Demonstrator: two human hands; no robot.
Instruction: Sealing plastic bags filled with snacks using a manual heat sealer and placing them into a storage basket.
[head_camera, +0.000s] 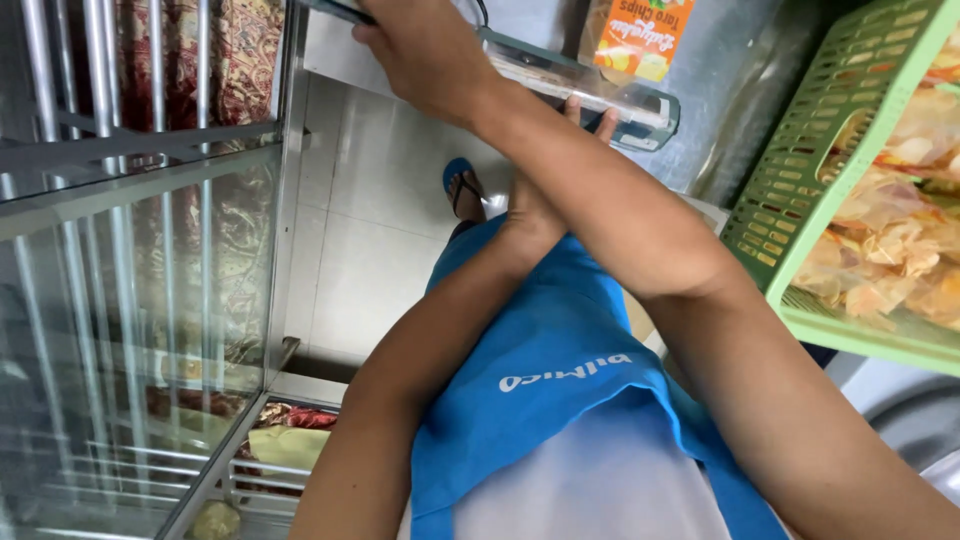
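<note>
My two forearms cross in front of my blue apron (560, 370). My left hand (545, 195) reaches up under a long clear plastic container (585, 88) with a grey-green rim, and its fingertips show behind the container's far side. My right hand (425, 50) comes across from the right and clasps the container's upper left end from above. The container is held tilted in the air above the tiled floor. What is inside it is hard to make out.
A glass display cabinet (150, 300) with metal frames and wire racks stands at the left, food on its lower shelf. A green plastic basket (810, 180) of bagged chips sits at the right. An orange snack bag (640, 35) hangs above. My sandalled foot (462, 190) is on the floor.
</note>
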